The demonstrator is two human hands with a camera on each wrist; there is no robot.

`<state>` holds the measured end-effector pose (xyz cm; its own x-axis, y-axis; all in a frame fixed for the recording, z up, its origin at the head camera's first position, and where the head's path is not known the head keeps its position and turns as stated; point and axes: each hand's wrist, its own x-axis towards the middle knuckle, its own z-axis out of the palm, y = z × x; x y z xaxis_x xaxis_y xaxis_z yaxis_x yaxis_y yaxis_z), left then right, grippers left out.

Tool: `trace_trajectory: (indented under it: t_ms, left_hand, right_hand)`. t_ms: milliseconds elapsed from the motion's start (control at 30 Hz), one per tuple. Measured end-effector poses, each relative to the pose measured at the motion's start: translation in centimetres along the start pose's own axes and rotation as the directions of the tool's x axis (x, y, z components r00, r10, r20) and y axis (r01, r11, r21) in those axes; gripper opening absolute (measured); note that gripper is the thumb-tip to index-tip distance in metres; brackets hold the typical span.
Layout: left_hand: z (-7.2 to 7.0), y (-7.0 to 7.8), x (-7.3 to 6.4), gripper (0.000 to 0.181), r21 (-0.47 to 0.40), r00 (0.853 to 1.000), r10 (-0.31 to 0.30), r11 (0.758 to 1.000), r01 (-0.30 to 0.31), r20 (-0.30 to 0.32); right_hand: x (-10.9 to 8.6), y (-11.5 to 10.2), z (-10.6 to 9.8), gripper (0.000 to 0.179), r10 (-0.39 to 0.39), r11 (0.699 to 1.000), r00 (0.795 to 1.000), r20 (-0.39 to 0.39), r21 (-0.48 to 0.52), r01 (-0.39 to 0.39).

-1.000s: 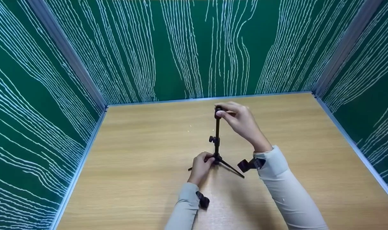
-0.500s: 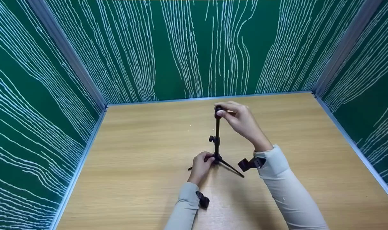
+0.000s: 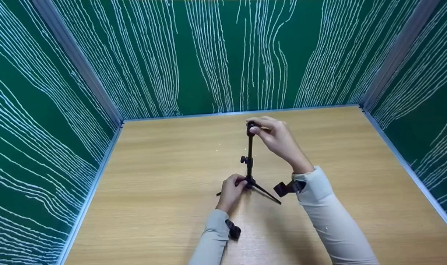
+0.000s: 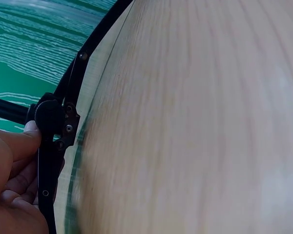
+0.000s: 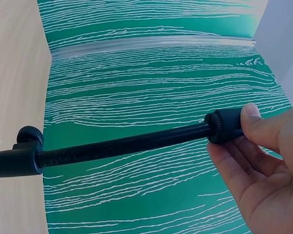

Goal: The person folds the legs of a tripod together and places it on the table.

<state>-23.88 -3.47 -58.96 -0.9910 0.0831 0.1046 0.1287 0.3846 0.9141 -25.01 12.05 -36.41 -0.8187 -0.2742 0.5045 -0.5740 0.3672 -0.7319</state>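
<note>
A small black tripod stand (image 3: pixel 250 147) stands upright on the wooden table, its legs spread. My left hand (image 3: pixel 231 191) pinches the base near the leg hub, thumb by the round knob (image 4: pixel 50 117) in the left wrist view. At the top, my right hand (image 3: pixel 278 140) grips the black cylindrical head (image 5: pixel 227 126) between thumb and fingers. Midway up the pole sits a collar with a knurled clamp knob (image 5: pixel 30 134), which neither hand touches. One leg (image 3: pixel 267 193) points toward the front right; another is partly hidden behind my left hand.
Green panels (image 3: pixel 201 55) with wavy white lines wall in the table (image 3: pixel 153 176) at the back and both sides. Grey metal posts stand in the back corners. A black camera mount (image 3: pixel 289 188) sits on the right wrist, another (image 3: pixel 233 230) on the left.
</note>
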Motion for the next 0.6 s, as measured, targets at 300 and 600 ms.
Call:
trace_trajectory:
  t_ms: [300,600]
  left_hand:
    - [0.03,0.05,-0.02,0.01,0.02,1.0,0.027,0.999,-0.027,-0.012]
    - [-0.15,0.07,-0.12,0.011,0.032,0.999,0.046,0.998,-0.045,-0.011]
  right_hand:
    - [0.04,0.04,-0.07,0.028,-0.004,1.0,1.0,0.008,0.006,0.004]
    - [0.18,0.02,-0.11,0.026,-0.013,1.0,1.0,0.013,0.022,0.013]
